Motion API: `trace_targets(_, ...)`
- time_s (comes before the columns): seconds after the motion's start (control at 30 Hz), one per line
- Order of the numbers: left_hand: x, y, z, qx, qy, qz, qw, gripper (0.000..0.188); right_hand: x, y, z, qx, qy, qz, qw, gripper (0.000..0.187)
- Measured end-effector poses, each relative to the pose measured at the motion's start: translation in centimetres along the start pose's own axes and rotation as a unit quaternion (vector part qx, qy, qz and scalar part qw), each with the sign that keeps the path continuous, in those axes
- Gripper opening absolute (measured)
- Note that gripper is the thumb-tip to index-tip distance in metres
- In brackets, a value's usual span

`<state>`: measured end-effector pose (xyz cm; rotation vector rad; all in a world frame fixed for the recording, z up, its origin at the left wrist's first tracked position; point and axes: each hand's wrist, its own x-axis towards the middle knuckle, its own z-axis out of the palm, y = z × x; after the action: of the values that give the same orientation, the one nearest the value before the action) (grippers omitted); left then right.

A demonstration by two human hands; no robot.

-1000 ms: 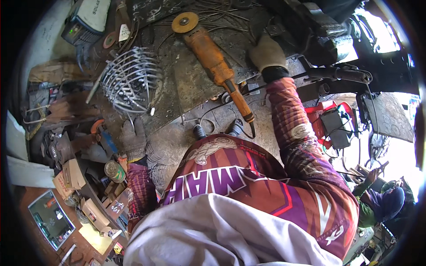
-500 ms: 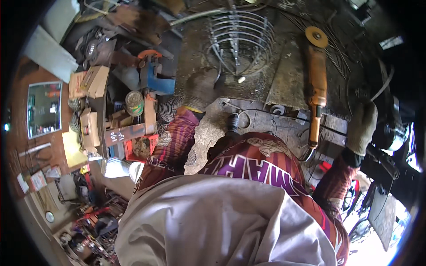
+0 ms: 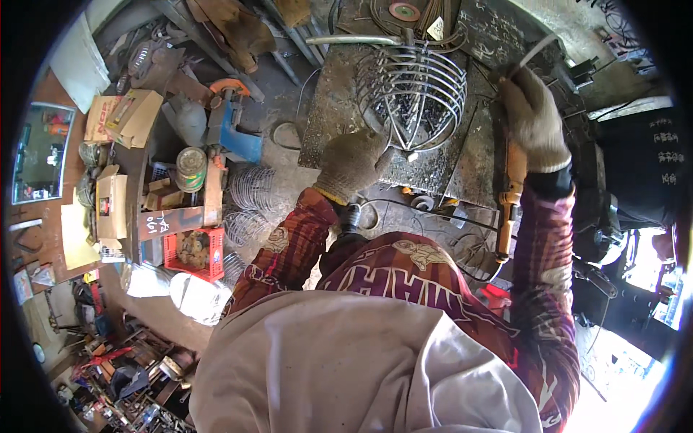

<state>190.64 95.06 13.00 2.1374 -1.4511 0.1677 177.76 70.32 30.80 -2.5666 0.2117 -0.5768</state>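
Note:
A cage-like frame [image 3: 415,97] of curved metal rods, with a pointed near end, lies on the dark, worn work board [image 3: 328,86]. My left hand [image 3: 351,164], in a knitted work glove, is closed at its near left edge, the fingertips on a rod there. My right hand [image 3: 534,123], gloved too, is raised to the right of the frame, its fingers wrapped round a short curved metal rod [image 3: 535,54] that sticks up past them. Below this hand lies an orange angle grinder [image 3: 513,173]; the hand hides its disc end.
At the far edge lie a pale tube [image 3: 354,40] and a round disc [image 3: 404,11]. To the left stand a blue clamp-like tool [image 3: 234,133], a can [image 3: 191,169], a red crate [image 3: 216,254] and coiled wire [image 3: 251,189]. Dark machinery [image 3: 603,195] is at the right.
My right hand has risen forward and inward with the curved rod, passing over the grinder. My left hand has shifted slightly to the right along the frame's edge. The view has tilted forward.

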Motion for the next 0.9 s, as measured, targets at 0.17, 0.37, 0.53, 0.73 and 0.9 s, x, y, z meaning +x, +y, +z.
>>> trace_targets(0.17, -0.3, -0.6, 0.7, -0.035, 0.002, -0.001, 0.999, 0.032, 6.9, 3.8, -1.3, -0.086, -0.165, -0.205, 0.961, 0.023)
trace_targets(0.37, -0.3, -1.0, 0.1, -0.077, -0.040, -0.015, 0.996, 0.027, 12.7, 5.1, 1.0, -0.043, -0.198, 0.031, 0.979, 0.032)
trace_targets(0.53, -0.3, -1.6, 0.6, -0.107, -0.064, -0.023, 0.992, 0.025, 15.7, 4.7, 5.1, -0.047, -0.206, 0.169, 0.963, 0.035)
trace_targets(0.73, 0.0, -1.3, 0.1, -0.135, -0.049, -0.006, 0.990, 0.024, 19.2, 12.9, 6.8, -0.208, -0.378, -0.046, 0.901, 0.043)
trace_targets(0.9, 0.5, -1.4, -1.3, -0.140, -0.079, -0.009, 0.987, 0.025, 20.1, 12.7, 9.4, -0.282, -0.396, 0.032, 0.873, 0.040)
